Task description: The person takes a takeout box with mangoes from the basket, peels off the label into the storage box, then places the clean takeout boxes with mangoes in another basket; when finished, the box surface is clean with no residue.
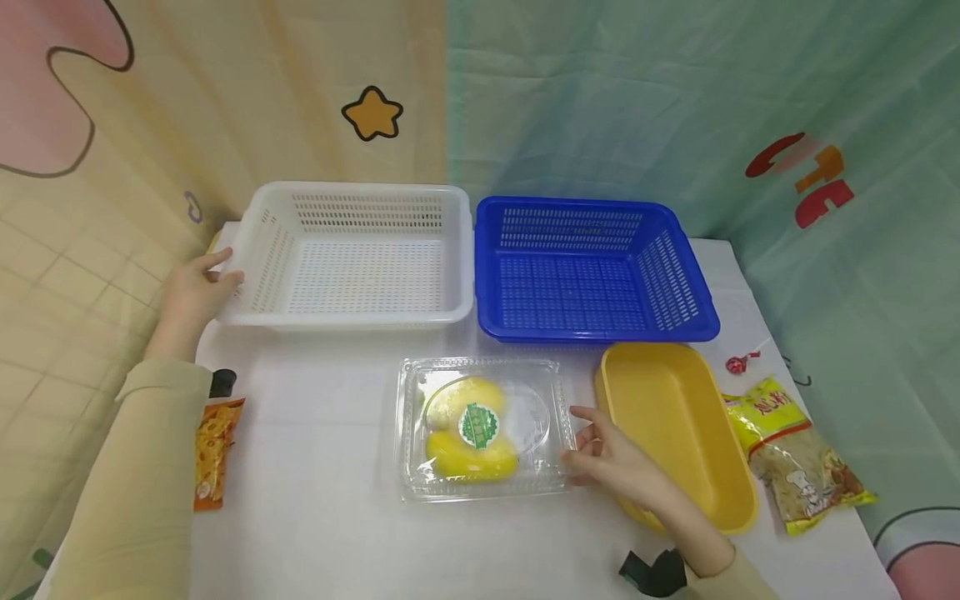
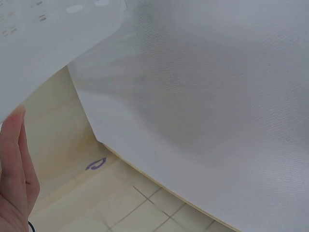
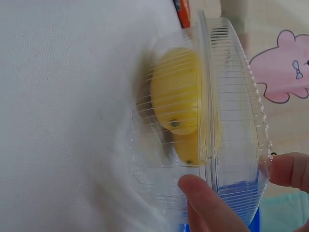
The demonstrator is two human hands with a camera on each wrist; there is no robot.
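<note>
A white plastic basket [image 1: 367, 279] stands at the back left, and my left hand [image 1: 197, 287] grips its left rim. From the left wrist view, the fingertips [image 2: 19, 113] meet the underside of the basket's edge [image 2: 53, 43]; the thumb is hidden there. In front of the baskets is a clear plastic clamshell box [image 1: 536, 467] with two yellow fruits [image 1: 472, 458] inside and a round green-and-white label [image 1: 478, 426] on its lid. My right hand [image 1: 611, 458] pinches the box's right edge, with thumb and a finger apart on it in the right wrist view.
Right of the white basket stands a blue basket [image 1: 570, 292]. A yellow tray [image 1: 667, 408] lies close by my right hand. Farther right are a small red wrapped candy [image 1: 738, 364] and a yellow food bag [image 1: 802, 467]. An orange snack packet [image 1: 213, 454] lies beside my left forearm.
</note>
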